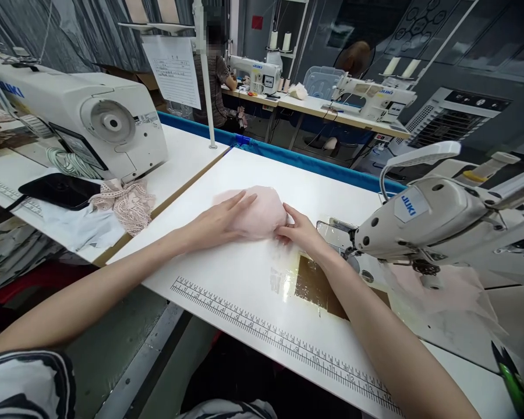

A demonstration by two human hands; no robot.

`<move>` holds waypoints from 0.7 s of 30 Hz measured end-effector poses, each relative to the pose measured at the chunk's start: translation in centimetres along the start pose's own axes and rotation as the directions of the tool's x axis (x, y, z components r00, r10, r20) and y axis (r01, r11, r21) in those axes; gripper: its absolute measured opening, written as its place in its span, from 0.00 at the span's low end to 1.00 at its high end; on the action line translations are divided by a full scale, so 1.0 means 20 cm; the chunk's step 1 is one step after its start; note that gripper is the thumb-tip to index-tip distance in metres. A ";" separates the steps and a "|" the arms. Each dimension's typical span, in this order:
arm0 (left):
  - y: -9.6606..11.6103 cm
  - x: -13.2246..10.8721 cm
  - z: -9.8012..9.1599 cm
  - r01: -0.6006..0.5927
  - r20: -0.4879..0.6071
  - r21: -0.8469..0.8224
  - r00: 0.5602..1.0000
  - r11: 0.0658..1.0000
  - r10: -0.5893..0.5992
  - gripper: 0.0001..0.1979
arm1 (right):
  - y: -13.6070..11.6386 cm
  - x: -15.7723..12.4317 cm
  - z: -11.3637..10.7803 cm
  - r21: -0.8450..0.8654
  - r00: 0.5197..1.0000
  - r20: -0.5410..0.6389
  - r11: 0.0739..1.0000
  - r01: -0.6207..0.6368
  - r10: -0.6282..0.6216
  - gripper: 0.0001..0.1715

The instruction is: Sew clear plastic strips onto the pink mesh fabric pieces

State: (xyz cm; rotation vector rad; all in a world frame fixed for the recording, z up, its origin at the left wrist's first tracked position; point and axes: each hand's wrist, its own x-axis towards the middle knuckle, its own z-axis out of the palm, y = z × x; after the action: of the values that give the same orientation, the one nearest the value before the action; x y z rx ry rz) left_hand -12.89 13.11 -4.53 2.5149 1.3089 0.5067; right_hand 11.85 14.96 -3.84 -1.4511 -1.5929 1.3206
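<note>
Sewing rm w/ grey walls; white worktop [240,279] up front. Far L: white JUKI sewing machine [133,125] on the adjoining surface, w/ a black flat object [59,191] nr its base & pink lace [124,203] just R of that, bunched partly over white cloth [82,227]. Next, behind: written sheet [172,73] hanging by a white pole [207,96]; co-worker [213,93] seated beyond, partly hidden. Ctr: L hand [220,221] unclenched, fingers extended flat over the L part of pink fabric [262,212], which lies on the worktop, L of the near R machine. R hand [303,230] has thumb & fingers pinching the fabric's R edge. Printed ruler [283,343] along front edge. R: 2nd JUKI machine [402,215], head tilted in view; sheer pink cloth [449,291] beside it; green-handled snips [510,372] far R, nr corner.
</note>
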 end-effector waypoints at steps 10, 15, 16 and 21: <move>-0.07 -0.07 -0.08 -0.156 -0.202 0.126 0.963 0.980 0.179 0.17 | -0.02 0.03 0.00 -0.138 0.979 -0.099 0.976 0.167 -0.181 0.39; -0.02 -0.08 -0.09 0.145 -0.204 0.050 0.970 0.988 -0.132 0.19 | 0.02 0.05 -0.03 -0.406 0.957 -0.095 0.889 0.213 -0.273 0.31; -0.01 -0.08 -0.09 0.200 -0.245 0.006 0.950 0.980 -0.192 0.17 | 0.03 0.05 -0.03 -0.426 0.952 -0.117 0.880 0.208 -0.282 0.30; 0.03 -0.05 -0.07 0.065 -0.156 -0.149 0.984 0.987 -0.089 0.31 | 0.02 0.11 -0.01 -0.440 0.899 -0.191 0.853 0.281 -0.395 0.26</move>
State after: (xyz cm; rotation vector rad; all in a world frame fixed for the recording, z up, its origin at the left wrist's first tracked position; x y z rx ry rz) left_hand -13.62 12.08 -3.16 2.3374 1.3673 0.7731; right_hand 11.77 17.04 -4.46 -1.4157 -1.8929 0.5746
